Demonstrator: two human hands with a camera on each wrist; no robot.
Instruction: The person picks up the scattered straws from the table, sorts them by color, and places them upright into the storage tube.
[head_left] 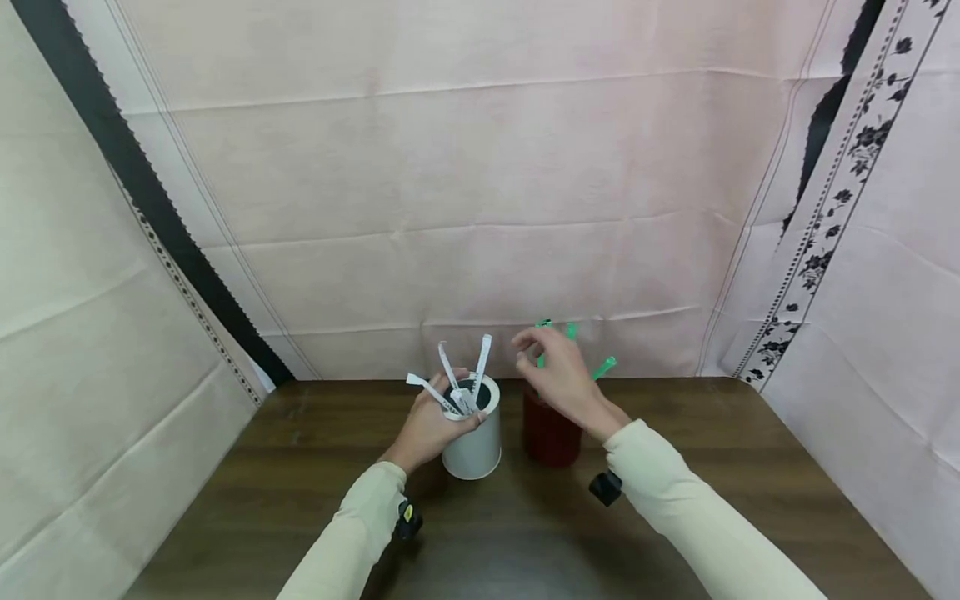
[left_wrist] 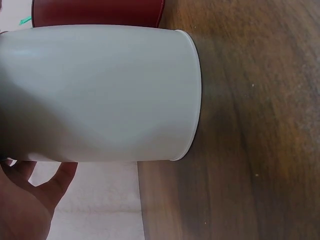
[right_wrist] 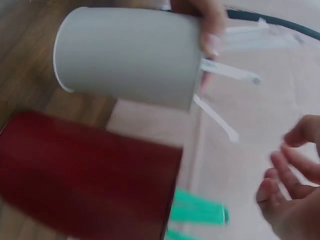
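Note:
In the head view my left hand (head_left: 431,429) grips a pale grey cylindrical cup (head_left: 472,450) near its rim, thumb on the near side and fingers round the left. Several white, narrow, flat-ended sticks (head_left: 482,367) lean out of this upright cup. Just right of it stands a dark red cylindrical cup (head_left: 551,437) holding green sticks (head_left: 603,367). Over the red cup is my right hand (head_left: 558,371), its fingers loosely bent with nothing between them. The right wrist view shows that right hand (right_wrist: 295,185) apart from both cups, beyond the green sticks (right_wrist: 197,207).
Both cups stand on a dark brown wooden table (head_left: 315,500), toward its back edge. Pale cloth (head_left: 450,192) hangs behind the table and along both sides, with a floral border at the right. A dark wrist camera (head_left: 605,487) sits at each wrist.

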